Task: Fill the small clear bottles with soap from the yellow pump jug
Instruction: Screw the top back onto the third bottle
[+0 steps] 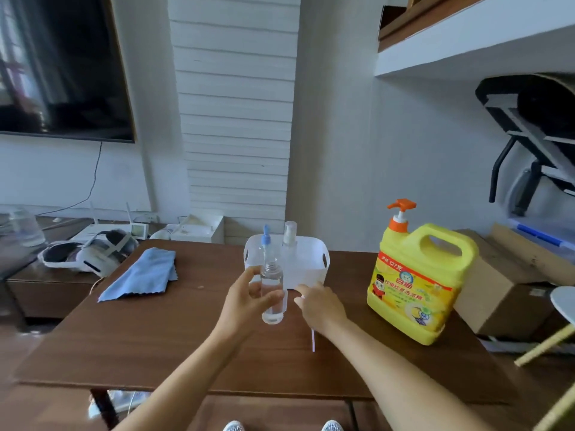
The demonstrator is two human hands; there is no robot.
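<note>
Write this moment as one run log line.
left hand: holds clear bottle, cap off | right hand: on table, beside it | yellow jug: untouched

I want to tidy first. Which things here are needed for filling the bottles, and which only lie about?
Needed: clear bottle in left hand; yellow pump jug; bottles in white basket.
Lying about: blue cloth; headset; cardboard box.

A blue cloth lies rumpled near the surface's far left corner. Beyond that corner, a white headset rests on a low cabinet, and cardboard boxes stand off the right edge.
</note>
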